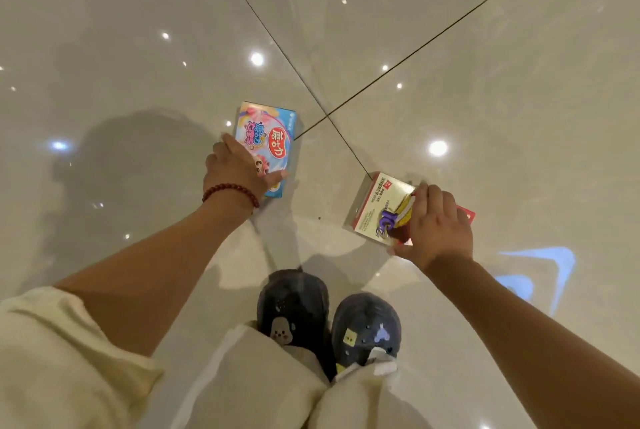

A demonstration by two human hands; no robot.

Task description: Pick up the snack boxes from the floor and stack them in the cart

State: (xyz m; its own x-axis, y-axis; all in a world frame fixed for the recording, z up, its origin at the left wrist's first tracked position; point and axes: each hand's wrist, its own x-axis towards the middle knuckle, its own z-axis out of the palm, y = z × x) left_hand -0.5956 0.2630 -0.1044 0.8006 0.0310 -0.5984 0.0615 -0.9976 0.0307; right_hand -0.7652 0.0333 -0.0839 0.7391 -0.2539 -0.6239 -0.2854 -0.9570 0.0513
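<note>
**Both hands on snack boxes at floor level**

We see two snack boxes low over the glossy tiled floor [450, 47]. The blue and pink box [266, 141] lies flat on a tile, just left of the point where the dark grout lines [263, 30] cross. Our left hand [239, 168] is laid over its near end, fingers spread along the left edge and the thumb stretched across the front face; it clasps the box from above. A red bead bracelet [230, 191] circles that wrist.

The red and white box [381, 206] is to the right, tilted with one corner raised. Our right hand [438, 224] grips it by its near right side, fingers curled over the top and the thumb beneath the lower edge. Whether this box touches the floor we cannot tell.

The two boxes sit apart, with bare tile between them. Below them stand two dark shoes [329, 321] with small charms, close together, and cream trouser legs [277, 387] and a cream sleeve [52, 342] fill the lower edge. Ceiling lights reflect as bright spots across the tiles.
</note>
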